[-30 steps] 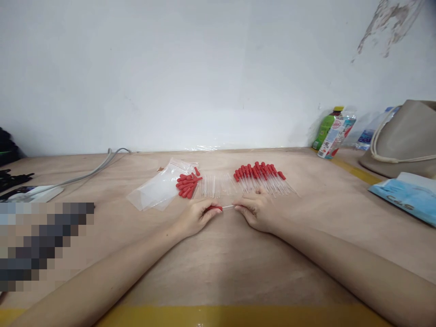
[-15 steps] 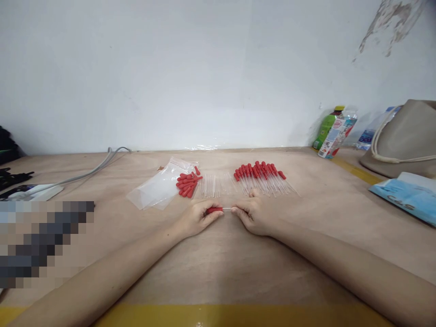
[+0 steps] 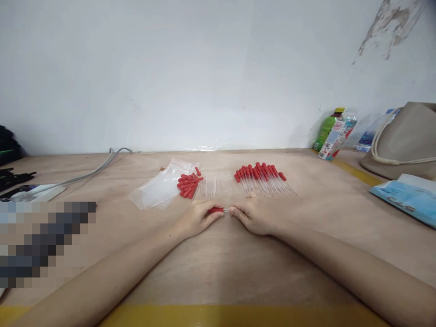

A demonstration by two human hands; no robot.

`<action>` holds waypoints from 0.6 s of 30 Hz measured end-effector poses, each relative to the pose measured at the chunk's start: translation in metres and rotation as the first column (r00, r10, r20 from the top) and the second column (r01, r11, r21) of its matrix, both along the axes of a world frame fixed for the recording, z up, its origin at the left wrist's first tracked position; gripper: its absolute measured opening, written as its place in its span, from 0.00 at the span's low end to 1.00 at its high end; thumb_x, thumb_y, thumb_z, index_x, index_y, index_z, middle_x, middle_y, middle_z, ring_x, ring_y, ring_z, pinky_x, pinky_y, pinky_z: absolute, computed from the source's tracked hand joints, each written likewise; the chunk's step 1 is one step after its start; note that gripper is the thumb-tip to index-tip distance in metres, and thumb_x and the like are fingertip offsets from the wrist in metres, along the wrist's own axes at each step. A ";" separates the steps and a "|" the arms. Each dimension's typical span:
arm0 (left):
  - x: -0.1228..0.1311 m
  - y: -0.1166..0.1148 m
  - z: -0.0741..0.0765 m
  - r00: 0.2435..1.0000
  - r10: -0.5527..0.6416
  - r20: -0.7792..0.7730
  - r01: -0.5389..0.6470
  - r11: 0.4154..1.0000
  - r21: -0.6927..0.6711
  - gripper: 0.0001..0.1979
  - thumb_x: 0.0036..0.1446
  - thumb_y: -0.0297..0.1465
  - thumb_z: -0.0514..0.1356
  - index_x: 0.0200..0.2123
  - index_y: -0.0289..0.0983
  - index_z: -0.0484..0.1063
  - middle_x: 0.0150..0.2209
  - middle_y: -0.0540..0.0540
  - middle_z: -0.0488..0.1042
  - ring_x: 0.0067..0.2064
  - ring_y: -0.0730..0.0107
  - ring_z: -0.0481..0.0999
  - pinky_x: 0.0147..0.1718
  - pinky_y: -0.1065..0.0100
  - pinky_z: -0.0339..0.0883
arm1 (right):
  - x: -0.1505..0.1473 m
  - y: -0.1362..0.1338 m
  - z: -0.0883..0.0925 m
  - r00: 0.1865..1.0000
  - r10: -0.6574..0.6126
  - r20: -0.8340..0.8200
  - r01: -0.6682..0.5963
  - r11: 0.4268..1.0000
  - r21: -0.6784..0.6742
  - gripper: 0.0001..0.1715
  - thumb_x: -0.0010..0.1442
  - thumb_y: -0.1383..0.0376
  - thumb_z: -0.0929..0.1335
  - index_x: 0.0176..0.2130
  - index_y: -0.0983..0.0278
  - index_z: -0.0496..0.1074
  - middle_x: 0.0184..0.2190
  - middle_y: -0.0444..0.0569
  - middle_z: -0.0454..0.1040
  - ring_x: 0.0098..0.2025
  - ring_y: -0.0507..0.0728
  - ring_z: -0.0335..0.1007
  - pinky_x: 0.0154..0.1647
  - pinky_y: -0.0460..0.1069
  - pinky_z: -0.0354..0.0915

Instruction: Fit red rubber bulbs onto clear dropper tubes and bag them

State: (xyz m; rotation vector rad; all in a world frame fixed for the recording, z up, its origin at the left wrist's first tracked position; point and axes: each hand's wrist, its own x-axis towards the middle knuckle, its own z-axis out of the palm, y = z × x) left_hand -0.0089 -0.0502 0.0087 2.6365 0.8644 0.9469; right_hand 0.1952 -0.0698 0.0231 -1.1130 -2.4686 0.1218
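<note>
Between thumb and fingers, my left hand [image 3: 200, 217] pinches a red rubber dropper bulb [image 3: 215, 210]. My right hand [image 3: 251, 214] grips a clear glass dropper tube [image 3: 226, 210], whose short bare stretch shows between the two hands. Tube and bulb lie in one line and meet at the bulb's mouth; how deep the tube sits inside is hidden. Beyond my left hand is a pile of loose red bulbs [image 3: 187, 185]. Bare clear tubes [image 3: 214, 186] lie side by side in the middle. Droppers with red bulbs fitted [image 3: 260, 175] lie in a row beyond my right hand.
Clear plastic bags [image 3: 155, 188] lie left of the loose bulbs. A grey cable [image 3: 98, 168] runs along the left. At the right stand drink bottles [image 3: 332, 134] and a beige bag [image 3: 400, 141], with a blue packet [image 3: 407, 197] nearer. Yellow tape [image 3: 218, 315] marks the table's front edge.
My right hand has come slightly closer to my left, and less bare tube shows between them. Both hands keep their hold. The view has shifted very slightly.
</note>
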 end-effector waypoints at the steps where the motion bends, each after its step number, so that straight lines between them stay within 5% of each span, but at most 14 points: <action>1: 0.000 0.000 0.000 1.000 0.001 0.000 -0.001 1.000 0.010 0.07 0.57 0.32 0.54 0.36 0.36 0.70 0.32 0.47 0.74 0.32 0.72 0.72 0.31 0.71 0.65 | 0.001 -0.001 0.003 0.999 0.022 0.031 -0.023 1.000 0.020 0.16 0.61 0.65 0.58 0.27 0.62 0.70 0.24 0.44 0.73 0.26 0.51 0.63 0.36 0.50 0.53; 5: -0.002 0.002 -0.002 0.994 0.086 0.067 -0.090 0.994 0.058 0.18 0.54 0.32 0.58 0.48 0.37 0.61 0.38 0.45 0.70 0.38 0.69 0.70 0.35 0.68 0.67 | 0.015 0.005 0.017 0.998 0.051 0.038 -0.052 0.998 0.024 0.12 0.58 0.65 0.61 0.28 0.61 0.72 0.27 0.45 0.74 0.31 0.53 0.65 0.34 0.48 0.54; 8: -0.002 0.004 -0.003 0.984 0.162 0.078 -0.165 0.986 0.035 0.26 0.52 0.32 0.59 0.53 0.37 0.54 0.40 0.44 0.67 0.36 0.70 0.68 0.33 0.68 0.67 | 0.037 0.023 0.022 0.986 -0.140 -0.087 0.130 0.986 -0.105 0.14 0.56 0.65 0.61 0.24 0.63 0.72 0.22 0.44 0.73 0.24 0.51 0.64 0.26 0.45 0.54; 12: -0.001 0.004 -0.002 0.989 0.145 -0.009 -0.145 0.989 -0.033 0.18 0.53 0.31 0.57 0.48 0.38 0.59 0.41 0.45 0.65 0.33 0.72 0.67 0.31 0.69 0.67 | 0.061 0.055 0.023 0.825 -0.533 -0.187 0.503 0.844 -0.187 0.15 0.52 0.62 0.62 0.19 0.64 0.70 0.16 0.44 0.68 0.21 0.51 0.63 0.23 0.45 0.54; 18: -0.001 0.003 -0.001 0.992 0.124 -0.014 -0.125 0.991 -0.045 0.15 0.54 0.30 0.56 0.46 0.38 0.61 0.39 0.46 0.65 0.32 0.72 0.68 0.31 0.69 0.66 | 0.058 0.080 0.017 0.631 -0.766 -0.120 0.747 0.642 -0.172 0.16 0.49 0.58 0.63 0.17 0.63 0.68 0.18 0.48 0.70 0.23 0.54 0.65 0.23 0.46 0.53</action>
